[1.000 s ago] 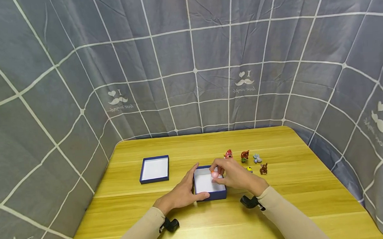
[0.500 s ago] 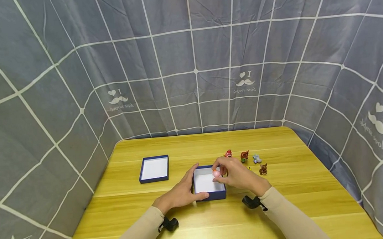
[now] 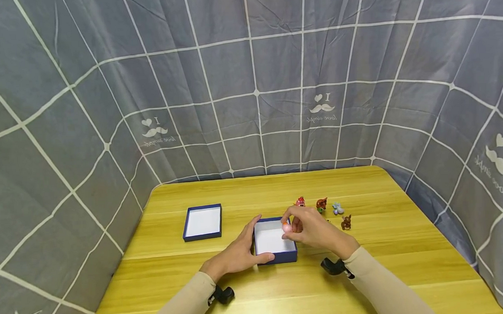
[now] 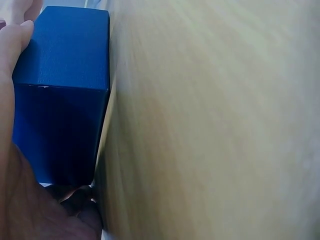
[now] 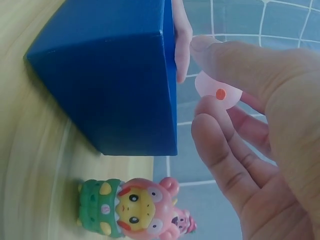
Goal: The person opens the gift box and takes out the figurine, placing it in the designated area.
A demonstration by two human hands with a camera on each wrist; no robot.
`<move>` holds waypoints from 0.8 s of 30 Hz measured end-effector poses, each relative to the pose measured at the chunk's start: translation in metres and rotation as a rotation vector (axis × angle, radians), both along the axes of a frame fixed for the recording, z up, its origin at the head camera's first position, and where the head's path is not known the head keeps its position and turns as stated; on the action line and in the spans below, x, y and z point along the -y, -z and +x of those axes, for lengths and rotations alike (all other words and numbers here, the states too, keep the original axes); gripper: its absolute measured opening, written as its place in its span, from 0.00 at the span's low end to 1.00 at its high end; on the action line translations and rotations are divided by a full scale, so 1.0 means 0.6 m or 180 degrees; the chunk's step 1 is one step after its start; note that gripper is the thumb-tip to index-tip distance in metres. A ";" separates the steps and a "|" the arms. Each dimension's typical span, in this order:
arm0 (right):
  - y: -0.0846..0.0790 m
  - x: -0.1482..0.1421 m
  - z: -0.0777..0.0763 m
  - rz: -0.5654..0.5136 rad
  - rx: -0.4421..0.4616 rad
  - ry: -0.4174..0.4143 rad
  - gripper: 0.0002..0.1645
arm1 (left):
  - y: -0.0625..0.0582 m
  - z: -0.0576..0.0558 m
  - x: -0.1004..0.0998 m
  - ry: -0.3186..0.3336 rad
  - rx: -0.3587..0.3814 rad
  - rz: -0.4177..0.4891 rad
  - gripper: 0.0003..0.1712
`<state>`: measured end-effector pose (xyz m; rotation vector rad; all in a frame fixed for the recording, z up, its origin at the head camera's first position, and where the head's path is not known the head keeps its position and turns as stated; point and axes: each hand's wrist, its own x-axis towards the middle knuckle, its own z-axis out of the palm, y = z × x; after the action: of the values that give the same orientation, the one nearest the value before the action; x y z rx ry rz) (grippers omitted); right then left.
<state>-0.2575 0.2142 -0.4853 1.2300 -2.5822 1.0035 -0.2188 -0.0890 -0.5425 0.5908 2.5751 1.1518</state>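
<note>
A dark blue open box (image 3: 283, 257) with a white inside stands in the middle of the table. My left hand (image 3: 237, 254) grips its left side, fingers along the wall and thumb at the front; the blue walls (image 4: 62, 50) fill that palm in the left wrist view. Above the box's right side, my right hand (image 3: 311, 229) pinches a small rounded pink toy (image 3: 286, 227) between thumb and fingertips. An orange spot marks this pink toy (image 5: 220, 92) in the right wrist view, where the fingers hide part of it.
The box's shallow blue lid (image 3: 203, 222) lies white side up at left. Behind my right hand stand several small figurines: a red-and-pink one (image 3: 300, 201), a brown-and-green one (image 3: 321, 204), a pale blue one (image 3: 337, 208), a brown one (image 3: 346, 222). A yellow-faced figurine (image 5: 135, 207) appears beside the box.
My right hand has shifted slightly right over the box with the pink toy still pinched, covering more of the yellow figurine. The left hand and the box have stayed in place.
</note>
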 end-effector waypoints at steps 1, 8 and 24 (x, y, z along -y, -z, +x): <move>0.000 -0.001 0.000 -0.0014 -0.0012 -0.0008 0.16 | 0.000 0.000 0.000 -0.0006 0.0004 -0.0001 0.72; 0.006 -0.013 0.002 -0.0115 -0.0189 0.0020 0.20 | 0.001 0.000 0.000 -0.0002 0.0009 0.0002 0.72; 0.008 -0.051 0.012 -0.0138 -0.0176 0.0165 0.20 | 0.005 -0.001 0.001 0.0007 -0.0046 0.0028 0.73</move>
<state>-0.2504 0.2449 -0.4902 1.1577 -2.5233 0.9956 -0.2191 -0.0897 -0.5453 0.6058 2.5820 1.1631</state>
